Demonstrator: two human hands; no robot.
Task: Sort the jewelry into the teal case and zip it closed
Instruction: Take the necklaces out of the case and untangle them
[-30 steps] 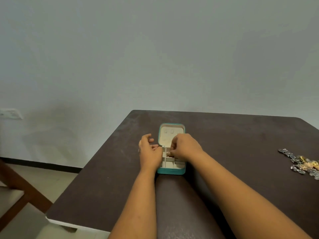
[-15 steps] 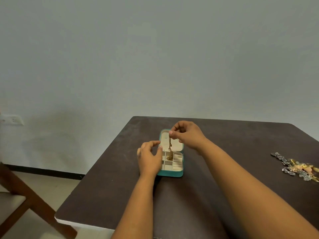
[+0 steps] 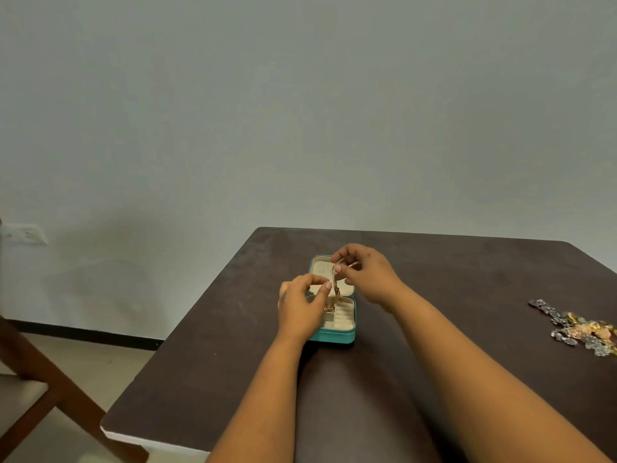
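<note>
The teal case (image 3: 337, 336) lies open in the middle of the dark table, with its cream lid flat behind and cream compartments in front. My right hand (image 3: 369, 274) hovers above the lid and pinches the top of a thin gold chain (image 3: 336, 289). The chain hangs down into the case, and its lower end is bunched in a left compartment. My left hand (image 3: 300, 309) is at the case's left side, thumb and forefinger curled close to the chain; I cannot tell whether they touch it.
A heap of silver and gold jewelry (image 3: 579, 329) lies near the right edge of the table (image 3: 207, 362). A wooden chair (image 3: 43, 389) stands off the table's left corner. A bare wall rises behind the table.
My right hand rose from the compartments to above the lid, drawing the gold chain up. My left hand opened its fingers and shifted slightly toward the chain.
</note>
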